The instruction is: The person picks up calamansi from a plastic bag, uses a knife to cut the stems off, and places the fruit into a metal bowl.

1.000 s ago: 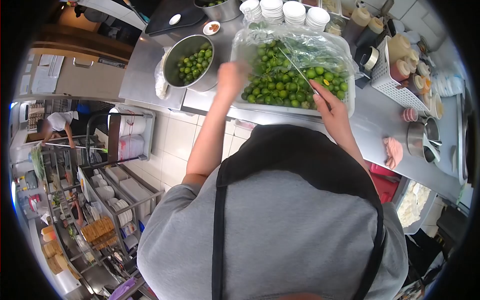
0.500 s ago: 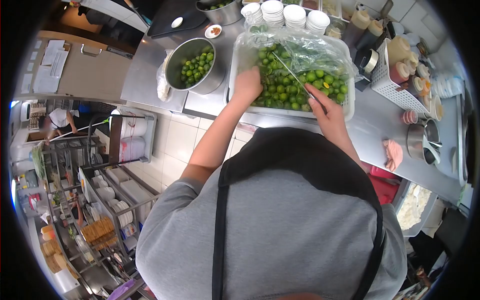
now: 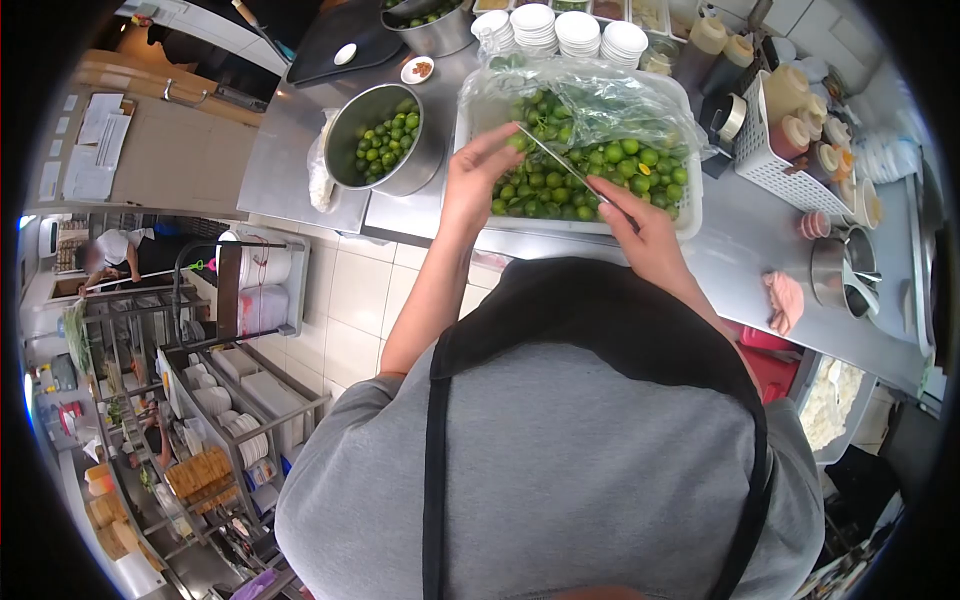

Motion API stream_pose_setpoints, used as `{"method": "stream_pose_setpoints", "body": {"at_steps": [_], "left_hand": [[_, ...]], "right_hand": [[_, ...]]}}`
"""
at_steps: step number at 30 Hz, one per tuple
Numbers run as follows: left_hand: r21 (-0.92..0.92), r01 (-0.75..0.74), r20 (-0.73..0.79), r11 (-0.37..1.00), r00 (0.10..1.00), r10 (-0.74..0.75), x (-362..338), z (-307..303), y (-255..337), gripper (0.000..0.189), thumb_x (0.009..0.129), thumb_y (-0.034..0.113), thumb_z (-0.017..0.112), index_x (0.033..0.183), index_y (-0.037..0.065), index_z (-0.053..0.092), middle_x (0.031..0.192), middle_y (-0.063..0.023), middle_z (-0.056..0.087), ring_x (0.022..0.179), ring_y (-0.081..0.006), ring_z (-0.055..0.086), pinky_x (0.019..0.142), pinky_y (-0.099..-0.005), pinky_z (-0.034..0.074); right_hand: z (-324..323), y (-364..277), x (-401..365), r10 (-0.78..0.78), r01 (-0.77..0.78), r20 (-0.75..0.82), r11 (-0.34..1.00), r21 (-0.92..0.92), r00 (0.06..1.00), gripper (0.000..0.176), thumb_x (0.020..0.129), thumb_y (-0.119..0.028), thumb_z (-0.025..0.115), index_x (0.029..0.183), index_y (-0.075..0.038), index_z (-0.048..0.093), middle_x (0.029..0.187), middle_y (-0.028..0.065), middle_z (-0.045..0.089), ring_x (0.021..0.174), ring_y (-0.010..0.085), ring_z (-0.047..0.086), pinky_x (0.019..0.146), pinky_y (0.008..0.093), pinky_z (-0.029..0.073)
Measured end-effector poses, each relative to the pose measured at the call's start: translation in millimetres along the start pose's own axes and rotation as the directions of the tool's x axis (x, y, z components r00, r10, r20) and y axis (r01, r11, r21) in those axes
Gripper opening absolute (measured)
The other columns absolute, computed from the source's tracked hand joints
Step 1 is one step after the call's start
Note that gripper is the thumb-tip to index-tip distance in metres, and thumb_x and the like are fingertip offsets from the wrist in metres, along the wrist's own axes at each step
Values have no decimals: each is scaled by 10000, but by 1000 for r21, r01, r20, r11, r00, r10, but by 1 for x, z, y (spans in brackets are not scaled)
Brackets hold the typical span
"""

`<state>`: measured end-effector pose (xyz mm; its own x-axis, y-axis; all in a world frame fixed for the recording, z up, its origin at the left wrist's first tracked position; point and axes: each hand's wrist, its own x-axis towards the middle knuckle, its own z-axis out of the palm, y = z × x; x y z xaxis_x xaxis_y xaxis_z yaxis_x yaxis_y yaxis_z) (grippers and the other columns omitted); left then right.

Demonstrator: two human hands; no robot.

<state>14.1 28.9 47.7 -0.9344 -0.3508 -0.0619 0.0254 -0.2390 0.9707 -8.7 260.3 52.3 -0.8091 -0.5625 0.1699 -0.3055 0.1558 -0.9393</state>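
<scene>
My right hand (image 3: 642,228) is closed round the handle of a knife (image 3: 560,160), whose thin blade points up and left over the limes (image 3: 560,192). At the blade's tip is my left hand (image 3: 478,178), raised above the left side of the white plastic tub (image 3: 690,212). Its fingers pinch what looks like a small green lime (image 3: 518,142), partly hidden by them. Loose limes fill the tub, some with stems and leaves. A clear plastic bag (image 3: 625,105) lies over the tub's far part.
Left of the tub stands a steel pot (image 3: 342,130) of limes. Stacked white bowls (image 3: 580,35) line the back. A white basket (image 3: 775,165) of sauce bottles and a pink cloth (image 3: 784,302) are to the right. Another person (image 3: 125,250) works far left.
My left hand has come up out of the limes and moved left, to the knife tip. The knife has shifted left and slightly down with my right hand.
</scene>
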Motion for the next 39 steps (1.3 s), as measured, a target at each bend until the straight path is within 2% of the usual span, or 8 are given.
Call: {"method": "stream_pose_setpoints", "body": {"at_steps": [10,15,17,20,24,26,36,39], "left_hand": [[-178,-39,-40,983,999,32,-1,12,10,176,844,14,599,1017,-10,578,936,-70,607,873,-147,604,852,-330,507],[-139,-55,8,989,998,57,-4,25,-2,178,828,17,612,1005,11,592,893,-58,633,815,-127,615,766,-263,499],[-108,-18,77,994,997,26,-13,32,-3,192,807,11,638,992,-4,586,900,-72,631,828,-139,614,775,-266,501],[-31,49,140,998,989,-44,-16,37,1,225,775,2,677,982,-17,590,912,-84,631,833,-144,612,777,-257,495],[-73,-87,-16,993,996,86,8,15,-1,225,808,-15,630,1031,-4,598,893,-49,630,789,-107,600,751,-243,490],[-54,-127,-46,990,991,125,11,9,6,208,816,-6,631,1022,-16,598,887,-47,620,809,-112,597,784,-277,504],[0,-84,71,996,994,84,5,14,-1,189,802,-17,642,988,2,608,900,-62,635,817,-114,597,779,-270,503],[-162,3,98,987,995,14,4,13,3,169,820,22,633,984,-2,602,921,-80,643,845,-151,615,789,-255,500]], "right_hand": [[1,2,-1,-1,1,0,999,-41,1000,312,909,-162,534,1215,-110,561,1080,146,634,940,235,631,805,284,472],[3,4,2,-86,80,-71,993,-86,994,304,909,-163,533,1206,-104,568,1046,148,643,853,229,637,757,286,476],[1,1,5,67,-78,-69,983,-167,995,299,911,-164,530,1198,-94,572,1024,142,650,795,223,628,725,292,475],[-2,2,10,4,-20,-149,994,-105,989,300,913,-165,526,1199,-89,571,1013,138,654,767,217,620,711,293,472],[-6,-11,1,158,-158,-27,987,-15,987,305,912,-161,525,1207,-94,568,1030,142,651,804,218,628,737,290,473],[-1,-2,-3,-66,63,-47,996,-64,997,310,912,-158,525,1214,-101,564,1057,143,644,860,221,635,768,289,472],[2,-9,8,46,-49,-28,994,-102,999,303,918,-193,513,1207,-119,570,1080,144,633,862,254,634,768,298,474],[5,-4,10,-9,7,-44,998,-64,999,302,917,-194,515,1204,-117,570,1077,149,632,866,258,634,767,302,474]]}}
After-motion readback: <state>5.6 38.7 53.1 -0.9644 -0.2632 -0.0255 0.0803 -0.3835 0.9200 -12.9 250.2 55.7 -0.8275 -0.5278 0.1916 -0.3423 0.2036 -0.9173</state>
